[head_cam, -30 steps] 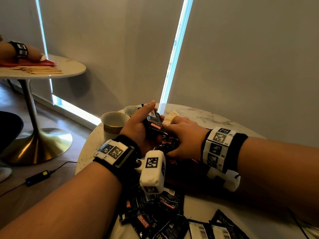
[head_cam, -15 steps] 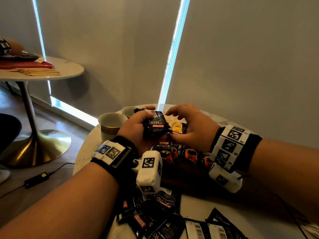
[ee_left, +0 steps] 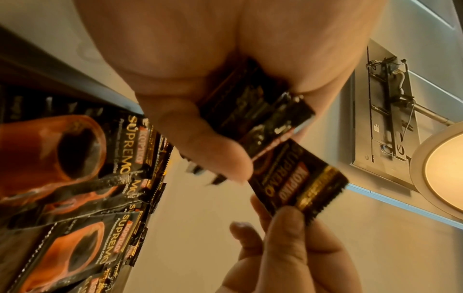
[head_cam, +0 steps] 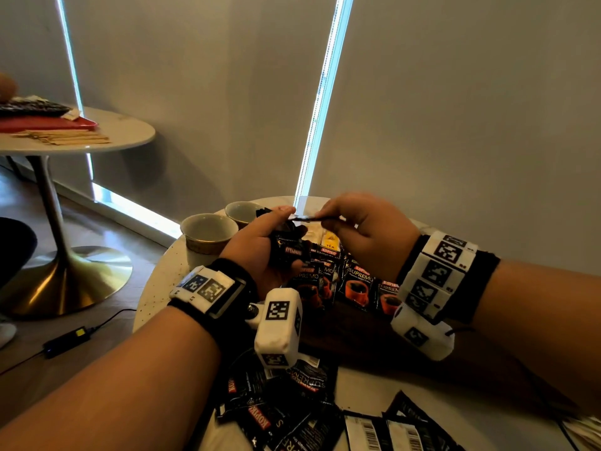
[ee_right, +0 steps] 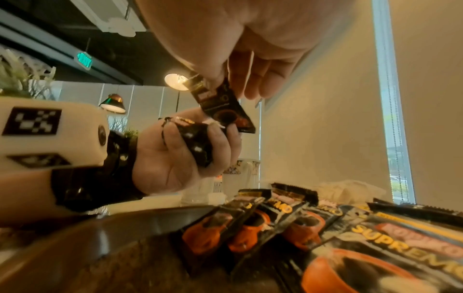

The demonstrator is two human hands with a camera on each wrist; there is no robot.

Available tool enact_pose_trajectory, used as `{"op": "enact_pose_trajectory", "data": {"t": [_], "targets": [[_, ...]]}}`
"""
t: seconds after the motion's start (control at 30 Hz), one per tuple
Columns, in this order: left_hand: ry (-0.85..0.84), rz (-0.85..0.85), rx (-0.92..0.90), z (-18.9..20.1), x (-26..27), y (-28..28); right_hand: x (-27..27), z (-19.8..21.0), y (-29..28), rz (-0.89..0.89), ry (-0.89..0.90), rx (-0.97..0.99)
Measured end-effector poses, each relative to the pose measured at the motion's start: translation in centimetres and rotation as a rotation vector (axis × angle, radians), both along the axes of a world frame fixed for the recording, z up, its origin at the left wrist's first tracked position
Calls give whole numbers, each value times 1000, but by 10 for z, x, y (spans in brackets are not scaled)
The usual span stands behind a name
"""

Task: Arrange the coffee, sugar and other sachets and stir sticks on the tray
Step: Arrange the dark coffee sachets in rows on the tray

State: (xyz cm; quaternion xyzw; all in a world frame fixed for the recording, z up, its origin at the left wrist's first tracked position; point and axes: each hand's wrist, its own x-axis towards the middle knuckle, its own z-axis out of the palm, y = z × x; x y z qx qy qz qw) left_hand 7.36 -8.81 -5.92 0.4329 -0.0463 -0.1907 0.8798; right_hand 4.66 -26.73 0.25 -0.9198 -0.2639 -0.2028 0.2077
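Black foil coffee sachet (head_cam: 307, 218) pinched at one end by right hand (head_cam: 367, 236), held above dark tray (head_cam: 357, 323); left hand (head_cam: 260, 245) grips a bunched stack of black sachets (head_cam: 287, 247).

Both hands hover over the dark brown tray (head_cam: 357, 323), whose far half is covered by a row of black coffee sachets (head_cam: 359, 283). 2 beige ceramic cups (head_cam: 208, 234) stand just left of it. Loose black sachets (head_cam: 292, 405) crowd the white round table (head_cam: 156, 288) in front, leaving a bare strip of tray between.
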Motion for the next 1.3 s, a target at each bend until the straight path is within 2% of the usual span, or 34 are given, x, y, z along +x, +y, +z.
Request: {"op": "enact_pose_trajectory", "data": {"t": [0.1, 0.3, 0.5, 0.7, 0.77, 0.87, 0.97, 1.13, 1.3], "targets": [[-36, 23, -35, -2, 3, 0, 2, 4, -1, -95, -13, 127], [-157, 4, -46, -6, 5, 0, 10, 4, -2, -153, 47, 362], [-241, -133, -88, -10, 5, 1, 10, -3, 5, -156, 129, 357], [-240, -106, -99, -11, 7, 2, 4, -1, 9, -139, 146, 352], [-244, -84, -85, -12, 7, 3, 2, -1, 5, -127, 111, 290], [-249, -69, -82, -13, 8, 3, -1, 3, -3, -65, 47, 23], [-252, -90, -86, -13, 8, 3, -4, 6, -3, -15, 79, -205], [-245, -118, -56, -11, 5, 2, 1, 2, -6, -29, 82, -201], [-157, 4, -85, -6, 3, 1, 7, -4, -21, -147, -16, -254]]}}
